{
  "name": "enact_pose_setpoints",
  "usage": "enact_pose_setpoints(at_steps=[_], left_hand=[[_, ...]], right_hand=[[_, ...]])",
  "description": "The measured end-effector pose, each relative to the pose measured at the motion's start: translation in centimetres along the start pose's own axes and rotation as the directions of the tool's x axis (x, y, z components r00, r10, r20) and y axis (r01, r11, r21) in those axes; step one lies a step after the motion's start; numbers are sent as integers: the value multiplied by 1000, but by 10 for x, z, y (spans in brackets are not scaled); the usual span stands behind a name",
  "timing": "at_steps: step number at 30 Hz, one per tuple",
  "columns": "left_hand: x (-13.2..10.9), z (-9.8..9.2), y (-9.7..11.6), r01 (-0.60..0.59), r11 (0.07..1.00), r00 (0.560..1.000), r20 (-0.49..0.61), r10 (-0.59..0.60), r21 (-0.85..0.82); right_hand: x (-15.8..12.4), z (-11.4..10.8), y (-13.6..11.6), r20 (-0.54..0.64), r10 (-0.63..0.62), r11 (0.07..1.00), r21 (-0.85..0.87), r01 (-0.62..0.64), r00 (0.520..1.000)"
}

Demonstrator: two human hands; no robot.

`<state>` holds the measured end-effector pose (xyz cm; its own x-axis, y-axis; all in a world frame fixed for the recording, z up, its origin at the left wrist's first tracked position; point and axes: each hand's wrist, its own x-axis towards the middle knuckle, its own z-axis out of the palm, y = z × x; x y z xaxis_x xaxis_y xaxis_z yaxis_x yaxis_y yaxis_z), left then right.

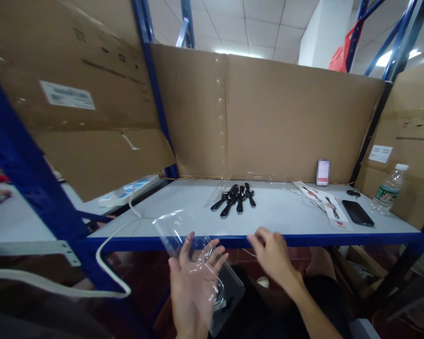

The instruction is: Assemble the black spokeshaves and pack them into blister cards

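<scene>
My left hand (194,287) is palm up below the table's front edge, fingers spread, with a clear plastic clamshell (229,278) lying across the palm and fingers. One transparent flap (169,230) of it reaches up over the table edge. To the right, my right hand (273,256) hovers near the blue edge, apart from the plastic, its fingers curled; whatever they may hold is hidden. Beyond both hands, several slim black handled items (234,198) lie fanned out on the grey tabletop (183,197). Their exact kind cannot be made out.
Printed cards (334,212), a black phone (358,213), a plastic bottle (388,190) and a small upright screen (323,172) are at the right. A power strip (129,190) and white cable (102,254) are on the left. Cardboard walls (289,122) enclose the table.
</scene>
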<state>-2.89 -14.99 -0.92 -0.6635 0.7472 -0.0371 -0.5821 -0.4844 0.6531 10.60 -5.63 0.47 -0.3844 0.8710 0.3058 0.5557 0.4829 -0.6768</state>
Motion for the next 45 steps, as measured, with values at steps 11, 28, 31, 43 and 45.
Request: enact_pose_setpoints(at_steps=[11,28,31,43,45], left_hand=[[-3,5,5,56,994,998,-26,-54,94],[-17,15,-39,330,936,914,289,-284,-125],[-26,20,-61,335,932,913,292,-284,-140],[-47,27,-97,377,913,902,285,-324,-155],[-51,27,-100,351,925,914,267,-306,-144]], right_hand=[[146,28,0,96,100,856,-516,-37,990],[-87,-50,28,21,345,690,672,-268,938],[-102,-34,17,31,298,744,619,-253,954],[-115,-26,30,-97,118,980,169,-100,988],[-116,-27,32,-53,116,985,131,-109,992]])
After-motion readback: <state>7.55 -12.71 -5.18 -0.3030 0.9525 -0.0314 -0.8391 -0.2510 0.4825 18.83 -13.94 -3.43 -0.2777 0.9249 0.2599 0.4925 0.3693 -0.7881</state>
